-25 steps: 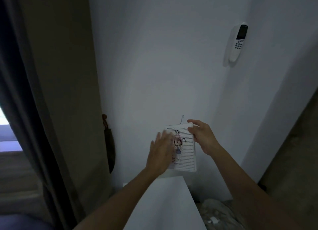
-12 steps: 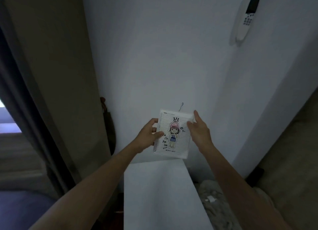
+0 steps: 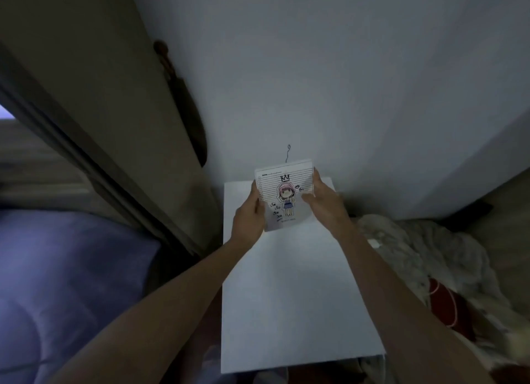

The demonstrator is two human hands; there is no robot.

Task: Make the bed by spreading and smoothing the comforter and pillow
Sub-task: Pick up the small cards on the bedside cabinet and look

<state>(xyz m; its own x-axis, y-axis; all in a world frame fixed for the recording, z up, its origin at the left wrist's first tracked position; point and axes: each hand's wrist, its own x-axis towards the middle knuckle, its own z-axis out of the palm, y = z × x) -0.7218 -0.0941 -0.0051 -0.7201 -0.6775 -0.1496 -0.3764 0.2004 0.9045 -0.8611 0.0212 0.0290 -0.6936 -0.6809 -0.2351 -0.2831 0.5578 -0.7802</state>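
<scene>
The notepad point(image 3: 282, 195), pressed to the wall a second ago, has been lowered over the white bench point(image 3: 298, 297), fingers of the left hand point(image 3: 248, 215) and right hand point(image 3: 322, 201) clamped on its edges, while the purple comforter point(image 3: 66, 283) lies untouched at left, so bed-making seems not yet begun.

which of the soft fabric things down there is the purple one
The purple bedding at lower left, beside the curtain. The fluffy throw right of the white table is cream.

white tabletop point(image 3: 292, 297) bare below the hands, curtain point(image 3: 94, 102) close left, fluffy blanket point(image 3: 424, 257) crowding right
</scene>
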